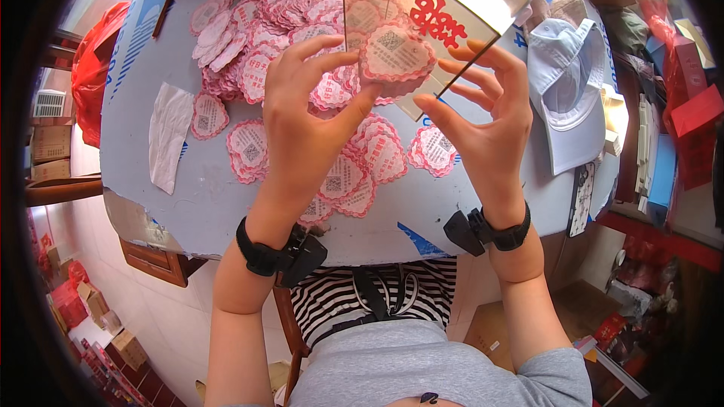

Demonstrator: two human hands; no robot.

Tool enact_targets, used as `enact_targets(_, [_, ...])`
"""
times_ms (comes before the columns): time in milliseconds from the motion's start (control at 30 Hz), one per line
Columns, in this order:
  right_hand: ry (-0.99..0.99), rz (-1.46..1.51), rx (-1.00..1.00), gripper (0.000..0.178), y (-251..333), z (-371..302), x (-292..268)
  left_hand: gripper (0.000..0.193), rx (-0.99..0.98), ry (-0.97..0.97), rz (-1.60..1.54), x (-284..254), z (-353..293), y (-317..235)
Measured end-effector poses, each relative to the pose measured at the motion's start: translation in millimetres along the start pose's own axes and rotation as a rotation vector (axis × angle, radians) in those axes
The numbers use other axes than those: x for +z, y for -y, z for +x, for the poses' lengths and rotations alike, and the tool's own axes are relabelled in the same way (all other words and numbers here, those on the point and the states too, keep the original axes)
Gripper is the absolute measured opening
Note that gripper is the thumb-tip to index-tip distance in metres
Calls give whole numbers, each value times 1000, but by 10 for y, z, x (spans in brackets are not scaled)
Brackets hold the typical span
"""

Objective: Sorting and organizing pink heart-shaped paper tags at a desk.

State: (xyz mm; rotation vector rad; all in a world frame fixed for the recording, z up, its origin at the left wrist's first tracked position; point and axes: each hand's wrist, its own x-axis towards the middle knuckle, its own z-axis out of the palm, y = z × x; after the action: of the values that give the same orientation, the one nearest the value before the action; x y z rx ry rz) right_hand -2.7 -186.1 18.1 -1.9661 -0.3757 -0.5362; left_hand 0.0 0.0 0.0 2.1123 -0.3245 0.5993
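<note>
My left hand [300,102] is closed on a thick stack of pink-edged, heart-shaped cards [397,51], fingers on its left side and thumb at its lower edge. My right hand [489,109] grips the dark-edged side of a clear box [471,29] between thumb and fingers. A red cut-out ornament [437,21] shows on the box. The card stack overlaps the clear panel; I cannot tell whether it is inside the box or in front of it. Many similar cards lie in a heap [260,41] beyond my left hand, with smaller piles [362,158] between my forearms.
A crumpled white paper strip [170,136] lies at the left of the grey-blue tabletop [204,215]. At the right sits a pale cap [566,98]. A red plastic bag [102,71] hangs beyond the left edge. Boxes and red packages [694,113] crowd the right side.
</note>
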Motion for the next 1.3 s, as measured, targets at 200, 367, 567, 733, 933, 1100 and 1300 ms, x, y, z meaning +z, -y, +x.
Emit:
enact_targets(200, [-12,36,5,64,9,4,9,33,34,-12,46,-6,12,3])
enact_targets(367, [-9,26,-1,64,8,1,10,33,40,-10,62,-8,13,9])
enact_targets(567, [-16,37,0,64,5,-3,12,32,40,-5,67,-7,14,21])
enact_targets(733, [-9,35,2,64,5,-3,13,32,35,-6,62,-8,8,24])
enact_targets(933, [-10,31,-1,64,2,-2,15,34,38,-4,60,-7,12,24])
enact_targets(1100, [-3,51,18,64,7,-6,16,41,44,5,35,-7,23,8])
enact_targets(1300, [3,37,12,65,5,-5,14,45,74,3,78,4,21,18])
